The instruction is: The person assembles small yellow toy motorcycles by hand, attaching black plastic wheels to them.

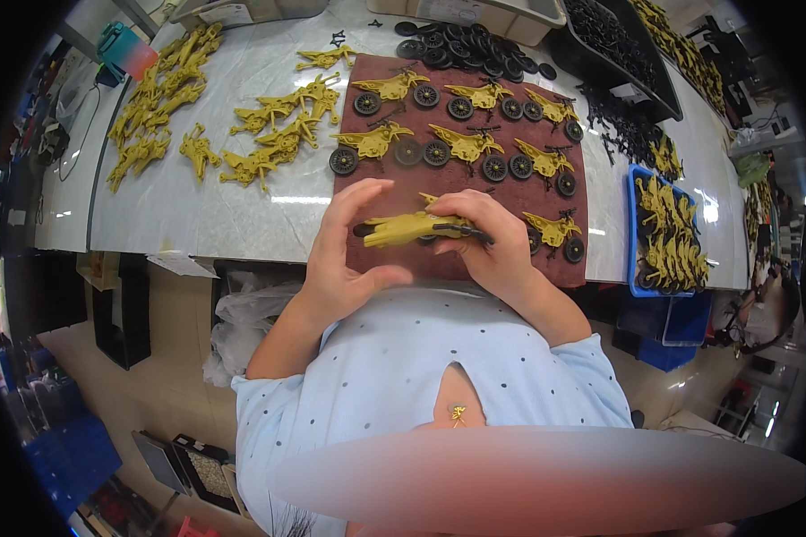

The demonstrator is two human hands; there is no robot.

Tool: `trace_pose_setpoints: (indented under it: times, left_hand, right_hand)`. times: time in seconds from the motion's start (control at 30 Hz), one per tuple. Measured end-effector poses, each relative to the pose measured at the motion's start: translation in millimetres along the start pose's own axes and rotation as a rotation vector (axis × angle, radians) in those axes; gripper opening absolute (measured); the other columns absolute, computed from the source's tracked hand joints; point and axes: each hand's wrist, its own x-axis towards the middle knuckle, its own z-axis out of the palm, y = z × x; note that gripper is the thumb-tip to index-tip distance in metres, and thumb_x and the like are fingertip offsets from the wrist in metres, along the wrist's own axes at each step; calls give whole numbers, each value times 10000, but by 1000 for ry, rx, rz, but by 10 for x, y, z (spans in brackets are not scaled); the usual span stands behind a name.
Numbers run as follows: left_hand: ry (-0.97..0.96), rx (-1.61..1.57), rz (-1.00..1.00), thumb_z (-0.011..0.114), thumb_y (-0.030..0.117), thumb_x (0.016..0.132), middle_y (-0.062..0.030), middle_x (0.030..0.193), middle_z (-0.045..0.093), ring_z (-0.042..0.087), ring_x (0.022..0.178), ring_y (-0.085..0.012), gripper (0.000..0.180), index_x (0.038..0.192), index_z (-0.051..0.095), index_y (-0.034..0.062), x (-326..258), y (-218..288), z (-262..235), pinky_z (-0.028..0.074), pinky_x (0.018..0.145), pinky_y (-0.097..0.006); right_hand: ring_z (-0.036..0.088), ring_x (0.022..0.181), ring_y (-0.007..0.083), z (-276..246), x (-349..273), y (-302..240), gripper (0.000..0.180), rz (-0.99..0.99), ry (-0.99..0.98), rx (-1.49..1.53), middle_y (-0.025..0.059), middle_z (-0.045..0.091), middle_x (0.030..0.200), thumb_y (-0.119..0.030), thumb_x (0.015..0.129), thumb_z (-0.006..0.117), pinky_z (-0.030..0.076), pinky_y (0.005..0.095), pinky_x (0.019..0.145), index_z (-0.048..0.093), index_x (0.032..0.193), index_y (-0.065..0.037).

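While pale floor [175, 331] shows lower left, glossy worktop [269, 212] bears loose yellow bodies [199, 150] at left, dark red cloth [560, 269] with wheeled toy motorbikes [468, 143] mid-way, packed blue tray [633, 225] at right. Left hand [342, 255]: fingers and thumb apart, around held yellow toy's [401, 229] left end, contact unclear. Toy between hands, above cloth. Right hand [491, 234]: clamped on toy's right end.
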Motion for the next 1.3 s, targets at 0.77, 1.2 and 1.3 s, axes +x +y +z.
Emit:
trace_pose_setpoints:
  times: [0.77,1.2,1.3]
  left_hand:
    - [-121,-237,-319,651,148,908,-136,1061,668,627,964,-169,265,1090,581,-31,-89,-27,-152,505,857,-294]
    - [-150,-252,-189,648,107,905,-175,1108,646,609,1037,-199,267,1117,558,-29,-107,-46,-136,488,911,-308]
    - [-135,-218,-184,670,91,886,-174,1105,648,615,1022,-201,275,1107,560,-32,-120,-32,-112,494,900,-304]
  right_hand:
    - [636,876,135,9,-24,-102,378,374,-102,483,78,669,981,-111,793,764,503,273,764,630,1133,-13]
    - [639,898,146,-33,-82,-54,377,101,-51,224,100,672,1041,-103,816,738,499,249,760,623,1159,2]
    - [643,872,152,12,-83,-31,339,47,-18,165,97,672,1011,-166,847,713,495,252,737,626,1129,0]
